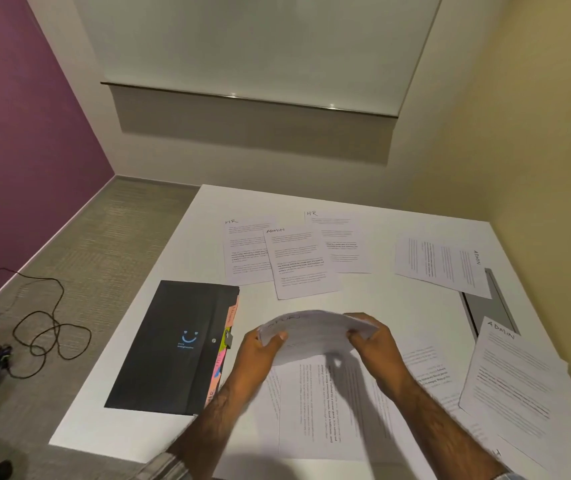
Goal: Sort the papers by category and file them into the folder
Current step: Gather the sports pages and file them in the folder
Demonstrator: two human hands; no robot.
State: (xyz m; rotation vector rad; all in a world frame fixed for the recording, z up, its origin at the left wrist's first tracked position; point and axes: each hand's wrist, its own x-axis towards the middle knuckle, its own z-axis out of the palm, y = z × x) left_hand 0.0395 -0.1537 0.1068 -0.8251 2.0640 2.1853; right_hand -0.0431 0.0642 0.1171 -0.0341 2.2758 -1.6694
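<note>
My left hand (pixel 260 351) and my right hand (pixel 374 341) grip a bowed sheet of paper (pixel 315 332) by its two side edges, lifted above the white table (pixel 180 258). A black folder (pixel 173 348) with a blue smiley lies closed to the left, coloured tabs (pixel 223 341) sticking out of its right edge. Further back lie two sheets headed HR (pixel 242 251) (pixel 341 240) and one headed ADMIN (pixel 301 261) overlapping them. More ADMIN sheets lie at the right (pixel 443 265) (pixel 516 379). Other printed sheets (pixel 322 407) lie under my hands.
A grey flat object (pixel 488 306) lies partly under the right-hand papers. A black cable (pixel 45 323) loops on the carpet left of the table. Walls close the far and right sides.
</note>
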